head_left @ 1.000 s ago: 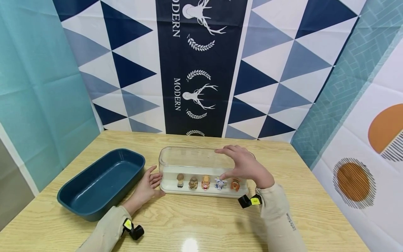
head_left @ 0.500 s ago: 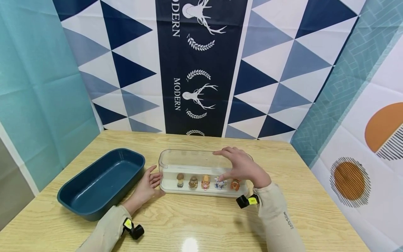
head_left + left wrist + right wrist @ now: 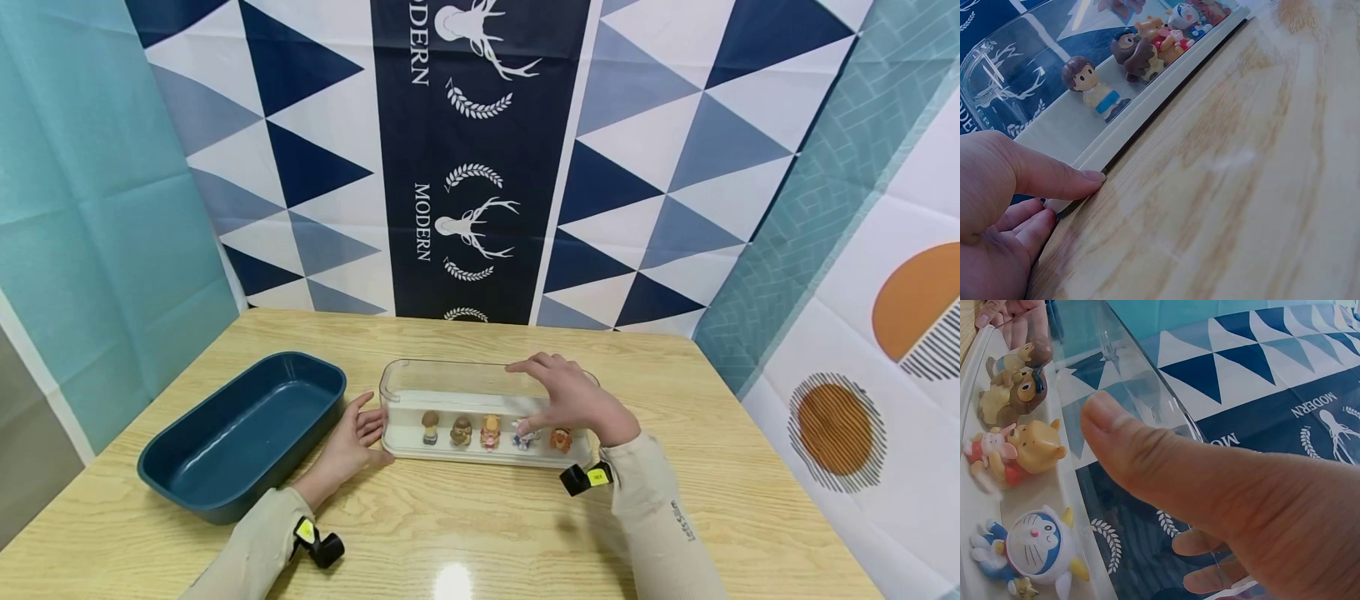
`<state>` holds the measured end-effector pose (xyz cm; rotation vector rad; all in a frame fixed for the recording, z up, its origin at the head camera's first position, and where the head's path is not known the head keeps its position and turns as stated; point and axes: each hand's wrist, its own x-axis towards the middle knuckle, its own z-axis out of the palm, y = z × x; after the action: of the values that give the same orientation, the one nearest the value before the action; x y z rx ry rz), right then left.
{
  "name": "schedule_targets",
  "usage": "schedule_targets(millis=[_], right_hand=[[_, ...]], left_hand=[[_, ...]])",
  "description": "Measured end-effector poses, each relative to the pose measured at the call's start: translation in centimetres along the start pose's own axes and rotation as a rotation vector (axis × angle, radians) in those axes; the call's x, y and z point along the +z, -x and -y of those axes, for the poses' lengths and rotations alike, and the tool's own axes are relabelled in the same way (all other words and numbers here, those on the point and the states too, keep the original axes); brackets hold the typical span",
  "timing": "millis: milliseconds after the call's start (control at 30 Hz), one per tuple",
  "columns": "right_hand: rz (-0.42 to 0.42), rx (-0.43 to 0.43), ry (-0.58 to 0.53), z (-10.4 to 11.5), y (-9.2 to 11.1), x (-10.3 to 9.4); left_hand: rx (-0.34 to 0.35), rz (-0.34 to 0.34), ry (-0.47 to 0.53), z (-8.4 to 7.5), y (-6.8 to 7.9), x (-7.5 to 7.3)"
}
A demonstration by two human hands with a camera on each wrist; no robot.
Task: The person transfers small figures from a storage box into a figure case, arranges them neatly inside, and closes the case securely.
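A long display box stands mid-table, with a clear cover (image 3: 450, 377) over its white base (image 3: 480, 460). Several toy figurines line the base: a boy (image 3: 1089, 87), an owl (image 3: 1135, 55), a yellow bear (image 3: 1032, 447), a blue-white cat (image 3: 1032, 544) and an orange tiger (image 3: 561, 440). My left hand (image 3: 348, 446) holds the base's left end, thumb at the front edge and fingers round the side. My right hand (image 3: 573, 400) grips the cover towards its right end, thumb in front and fingers behind. In the right wrist view, those fingers show partly through the clear plastic.
A deep dark-blue basin (image 3: 217, 510) sits on the wooden table (image 3: 465, 525) to the left of my left hand. Patterned cloth (image 3: 322, 158) hangs behind the table, with further cloth along both sides.
The clear cover's upper edge has come down a little. My right hand has shifted slightly left with it, while my left hand stays at the base's end.
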<state>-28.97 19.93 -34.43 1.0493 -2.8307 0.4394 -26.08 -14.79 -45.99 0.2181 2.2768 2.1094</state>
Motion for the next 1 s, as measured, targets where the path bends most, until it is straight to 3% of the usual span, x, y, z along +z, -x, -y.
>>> schedule_targets(millis=[1000], right_hand=[[0.039,0.034,-0.061,0.14,0.5,0.26]], left_hand=[[0.012,-0.01,-0.014,0.17,0.24,0.12]])
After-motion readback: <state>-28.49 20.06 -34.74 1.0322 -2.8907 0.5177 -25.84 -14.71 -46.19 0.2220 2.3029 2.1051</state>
